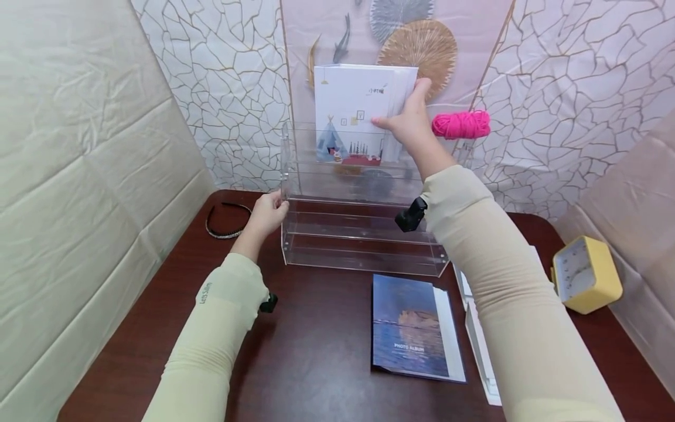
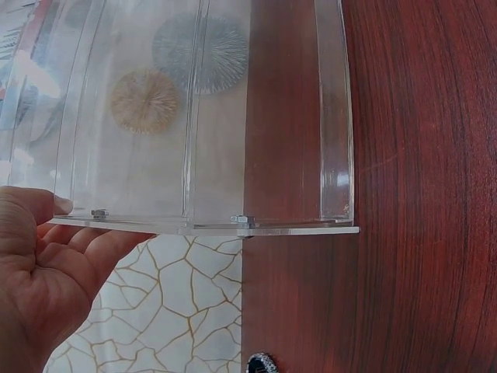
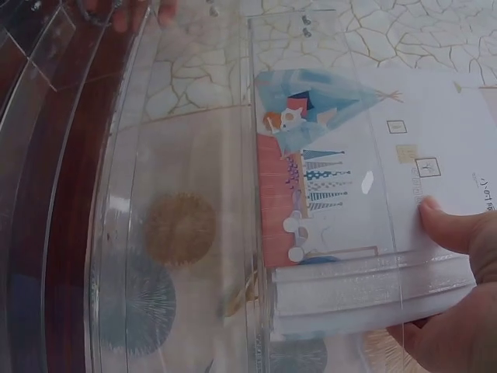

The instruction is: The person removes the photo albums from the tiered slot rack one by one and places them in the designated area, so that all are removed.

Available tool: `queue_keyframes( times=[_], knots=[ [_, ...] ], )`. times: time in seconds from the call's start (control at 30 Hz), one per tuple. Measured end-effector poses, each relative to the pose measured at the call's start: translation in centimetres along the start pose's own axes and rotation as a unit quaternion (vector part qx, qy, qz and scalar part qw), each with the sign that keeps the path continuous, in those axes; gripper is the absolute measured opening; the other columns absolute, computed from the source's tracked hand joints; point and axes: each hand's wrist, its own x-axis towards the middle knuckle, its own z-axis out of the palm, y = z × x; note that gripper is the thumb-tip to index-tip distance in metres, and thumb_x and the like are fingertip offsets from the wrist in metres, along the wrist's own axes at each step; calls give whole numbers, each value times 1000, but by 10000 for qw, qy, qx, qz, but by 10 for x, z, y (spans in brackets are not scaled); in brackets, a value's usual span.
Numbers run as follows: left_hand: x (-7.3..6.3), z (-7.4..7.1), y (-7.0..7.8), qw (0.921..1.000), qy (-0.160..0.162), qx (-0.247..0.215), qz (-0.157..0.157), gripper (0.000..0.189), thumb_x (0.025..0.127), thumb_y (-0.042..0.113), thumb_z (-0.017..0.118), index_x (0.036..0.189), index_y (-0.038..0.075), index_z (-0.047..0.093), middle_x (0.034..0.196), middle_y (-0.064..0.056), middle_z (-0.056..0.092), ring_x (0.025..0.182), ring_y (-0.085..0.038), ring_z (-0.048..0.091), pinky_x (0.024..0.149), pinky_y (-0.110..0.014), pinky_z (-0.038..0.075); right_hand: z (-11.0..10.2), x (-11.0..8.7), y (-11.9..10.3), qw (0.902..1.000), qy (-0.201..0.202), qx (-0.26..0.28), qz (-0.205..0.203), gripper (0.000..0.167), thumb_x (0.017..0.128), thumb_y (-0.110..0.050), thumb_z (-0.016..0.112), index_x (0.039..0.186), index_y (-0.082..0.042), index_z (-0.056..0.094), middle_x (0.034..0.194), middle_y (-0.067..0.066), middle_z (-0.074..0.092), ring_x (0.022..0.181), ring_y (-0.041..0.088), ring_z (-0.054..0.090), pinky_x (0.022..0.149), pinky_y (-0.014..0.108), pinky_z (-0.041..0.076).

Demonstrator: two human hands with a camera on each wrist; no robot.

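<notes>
A clear acrylic tiered rack stands on the dark wooden table. My left hand holds the edge of its left side panel; in the left wrist view the thumb of that hand lies on the inner side, with the fingers beneath. At the rack's top tier, my right hand grips a white album with a tent drawing by its right side. Its lower part shows through the clear front panel in the right wrist view, where the thumb of the right hand presses the album's cover.
A bundle of pink yarn is at the rack's top right. A blue photo album lies in front of the rack, beside white items partly under my right sleeve. A yellow clock stands right; a black headband lies left.
</notes>
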Motion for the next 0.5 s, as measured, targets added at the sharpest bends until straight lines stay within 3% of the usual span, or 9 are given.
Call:
queue_keyframes(
  times=[0.2, 0.33, 0.43, 0.5],
  knots=[
    [0, 0, 0, 9999, -62, 81, -20, 42, 96, 11, 46, 136, -3, 46, 67, -19, 60, 43, -8, 31, 69, -34, 43, 2, 2, -2, 9996, 199, 191, 57, 79, 69, -10, 83, 120, -12, 22, 115, 2, 42, 108, 10, 41, 90, 15, 33],
    [0, 0, 0, 9999, -63, 82, -15, 43, 96, 11, 46, 136, -3, 45, 83, -20, 66, 44, -6, 34, 70, -31, 43, 2, 7, -7, 9993, 350, 78, -75, 77, 65, -10, 86, 116, -12, 28, 113, 1, 45, 106, 11, 43, 88, 17, 35],
    [0, 0, 0, 10000, -30, 51, -19, 42, 96, 11, 46, 136, -2, 45, 69, -15, 62, 42, -6, 33, 61, -30, 41, 2, 12, -14, 9991, 413, -108, -84, 77, 62, -13, 88, 116, -13, 33, 111, -1, 46, 104, 11, 45, 87, 19, 37],
    [1, 0, 0, 10000, -34, 27, -16, 42, 96, 11, 47, 136, -2, 46, 54, -7, 51, 40, -7, 26, 56, -28, 38, 1, 16, -19, 9990, 430, -131, 27, 76, 61, -14, 89, 116, -15, 36, 110, -2, 47, 105, 12, 47, 87, 20, 38]
  ],
)
